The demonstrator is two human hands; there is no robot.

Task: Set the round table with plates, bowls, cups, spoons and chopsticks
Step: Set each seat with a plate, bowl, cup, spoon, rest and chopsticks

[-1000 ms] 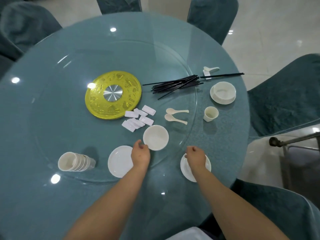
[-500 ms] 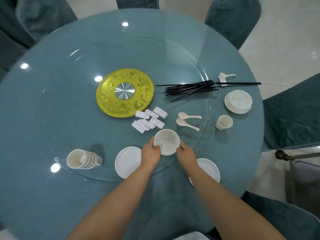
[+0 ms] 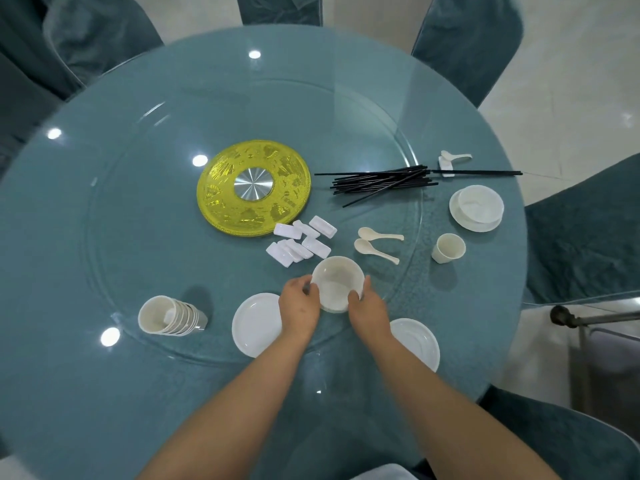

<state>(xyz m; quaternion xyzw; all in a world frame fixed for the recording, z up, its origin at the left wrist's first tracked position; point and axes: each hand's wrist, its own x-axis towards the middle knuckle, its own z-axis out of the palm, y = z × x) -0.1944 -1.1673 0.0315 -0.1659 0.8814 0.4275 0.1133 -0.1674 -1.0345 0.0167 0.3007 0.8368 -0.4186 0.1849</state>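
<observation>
Both hands are on the white bowl [image 3: 337, 284], which sits near the front of the round glass bench [image 3: 138, 393]. The left hand [image 3: 299, 306] curls its fingers round the bowl's left rim, and the right hand [image 3: 367, 308] grips the right rim with its thumb at the edge. Whether the bowl is lifted or resting on the glass, I cannot tell.

A white plate [image 3: 254, 325] lies just left of the left wrist, and a second plate [image 3: 417, 342] lies partly under the right forearm. Further left, a stack of cups [image 3: 169, 315] lies on its side. Behind the bowl is a cluster of small white rests [image 3: 301, 242], and beside them two spoons [image 3: 377, 242]. A bundle of black chopsticks [image 3: 384, 180] lies to the right of the yellow disc [image 3: 254, 188] at the centre. On the right edge stand a single cup [image 3: 448, 248] and a bowl set on a plate [image 3: 477, 207].
</observation>
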